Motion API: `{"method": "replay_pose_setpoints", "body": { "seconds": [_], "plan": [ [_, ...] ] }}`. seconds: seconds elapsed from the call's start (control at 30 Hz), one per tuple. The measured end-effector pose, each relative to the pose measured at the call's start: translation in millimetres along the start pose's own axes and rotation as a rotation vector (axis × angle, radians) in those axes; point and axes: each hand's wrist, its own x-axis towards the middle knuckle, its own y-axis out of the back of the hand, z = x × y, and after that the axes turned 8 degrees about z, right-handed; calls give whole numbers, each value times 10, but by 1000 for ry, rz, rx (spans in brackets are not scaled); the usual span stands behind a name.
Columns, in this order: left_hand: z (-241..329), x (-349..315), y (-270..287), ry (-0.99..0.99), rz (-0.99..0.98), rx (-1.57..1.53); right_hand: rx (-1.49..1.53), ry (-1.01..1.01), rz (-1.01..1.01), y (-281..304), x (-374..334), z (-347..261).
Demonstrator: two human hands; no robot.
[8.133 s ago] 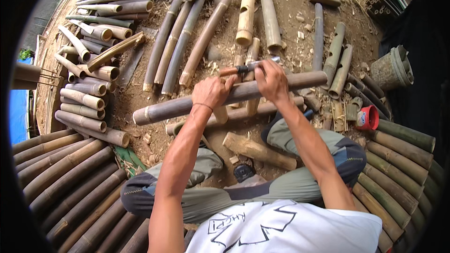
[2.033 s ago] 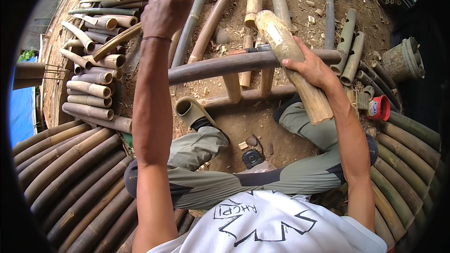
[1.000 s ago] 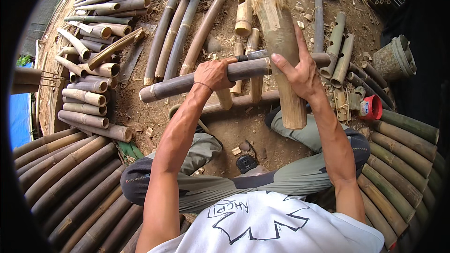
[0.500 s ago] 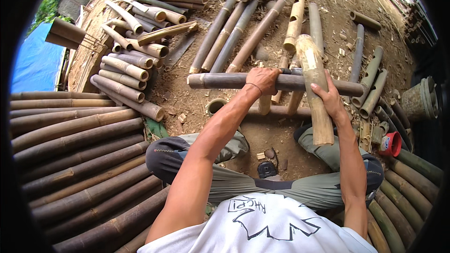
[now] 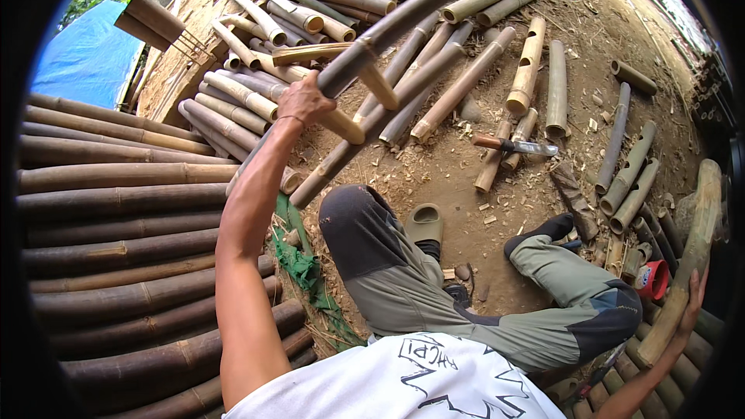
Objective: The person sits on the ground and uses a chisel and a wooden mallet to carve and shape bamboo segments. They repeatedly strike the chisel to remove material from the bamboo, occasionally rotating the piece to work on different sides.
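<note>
Dark bamboo poles lie side by side along the left edge of the dirt ground. The left hand is closed on the left pole of a bamboo frame, which consists of two long poles joined by two short, paler crosspieces. The frame slants across the left part of the ground, far end toward the right. Mid-ground, a knife with a brown handle lies across short bamboo pieces, blade to the right. At the ground's right edge, a red container sits beside a thick wooden billet, tilted with its upper end rightward. The right hand contacts the billet's right side, fingers extended; whether the grip is closed cannot be determined.
</note>
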Motion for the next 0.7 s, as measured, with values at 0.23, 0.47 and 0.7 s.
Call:
{"method": "replay_pose_setpoints", "body": {
  "seconds": [0.23, 0.47, 0.7],
  "plan": [
    [-1052, 141, -573, 229, 25, 101, -155, -149, 194, 1377, -248, 1181],
    [-908, 567, -1044, 174, 76, 343, -363, -416, 325, 947, -802, 1867],
    [2728, -772, 570, -1022, -812, -1447, -920, -235, 208, 240, -275, 2455]
  ]
}}
